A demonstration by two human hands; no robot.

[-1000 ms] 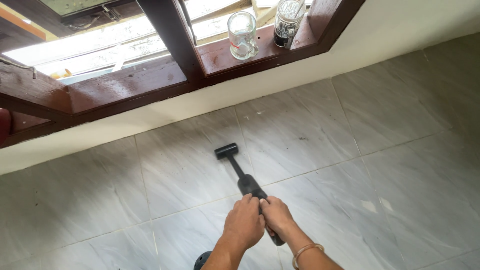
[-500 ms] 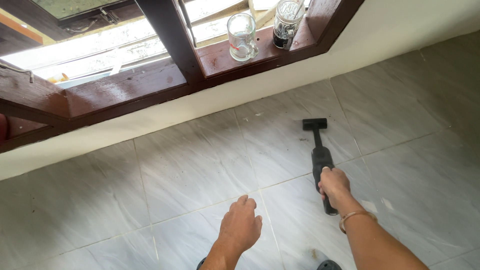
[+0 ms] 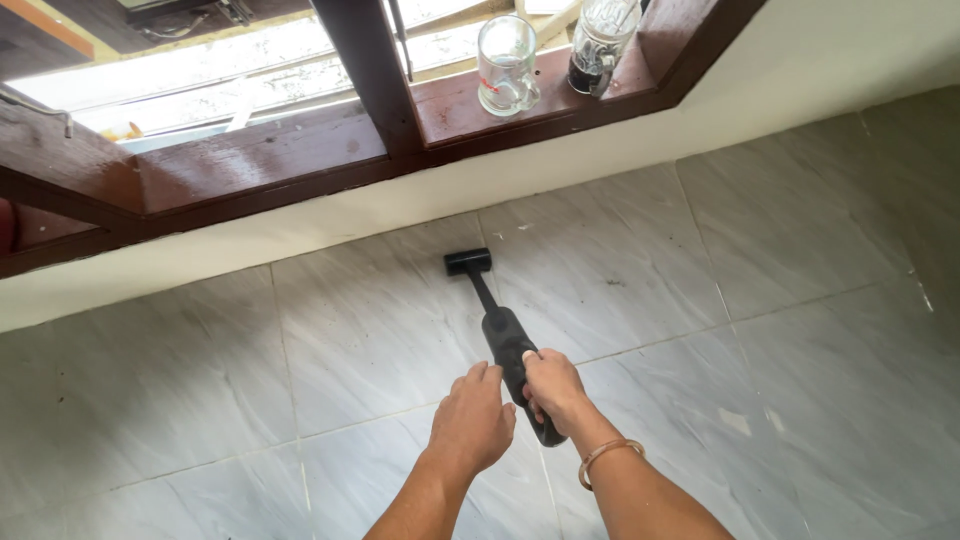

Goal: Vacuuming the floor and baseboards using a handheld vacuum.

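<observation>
A black rubber mallet (image 3: 493,320) with a thick handle points up at the grey marbled wall tiles (image 3: 370,330), its head (image 3: 467,261) touching or close to a tile below the white band under the window. My right hand (image 3: 553,390), with a thin bangle on the wrist, grips the handle's lower part. My left hand (image 3: 472,420) is right beside it with fingers curled loosely; I cannot tell if it touches the handle.
A dark wooden window frame (image 3: 260,165) runs across the top. On its sill stand a clear glass mug (image 3: 505,66) and a glass jar (image 3: 600,45) with dark contents. Tile joints cross the wall.
The mallet swung back left from the right-hand tile to the middle one. My left hand, apart half a second ago, has come in beside the right hand at the handle.
</observation>
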